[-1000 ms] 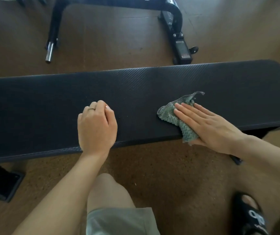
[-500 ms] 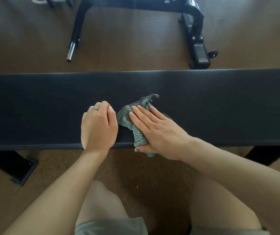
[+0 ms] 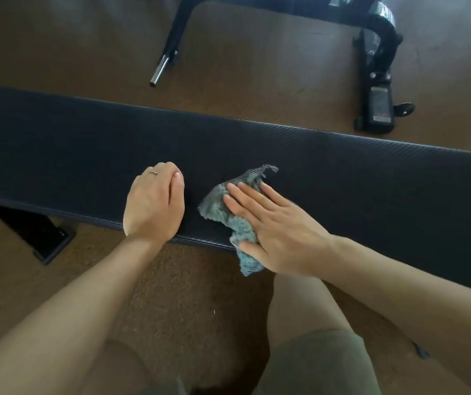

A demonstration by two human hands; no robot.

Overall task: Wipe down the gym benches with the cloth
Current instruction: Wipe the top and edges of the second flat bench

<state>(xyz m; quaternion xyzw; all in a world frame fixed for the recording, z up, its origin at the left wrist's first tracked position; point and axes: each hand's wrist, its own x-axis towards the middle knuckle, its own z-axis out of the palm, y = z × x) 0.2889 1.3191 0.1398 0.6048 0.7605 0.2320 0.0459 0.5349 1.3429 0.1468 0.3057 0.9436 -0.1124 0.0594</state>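
Hands both down on the long black padded gym bench (image 3: 342, 172), the counter here, running across the middle of the frame. Right hand (image 3: 279, 226) laid flat, fingers straight and a little spread, pressing the crumpled grey-green woven cloth (image 3: 217, 206) onto the pad near its lower edge, one tail of cloth hanging off the front rim; flat palm probably chosen to spread pressure across the wipe. Left hand (image 3: 154, 203) just left of the cloth, not touching it, fingers curled under and gripping nothing, a ring on one finger, apparently braced to steady the body. Black metal frame of other gym equipment (image 3: 376, 81) on the brown floor (image 3: 257, 67) at upper right, with a chrome bar end (image 3: 158, 71) at upper centre, well apart from the bench. Left hand lying directly in the cloth's leftward path; likely needs lifting before that stretch gets wiped.
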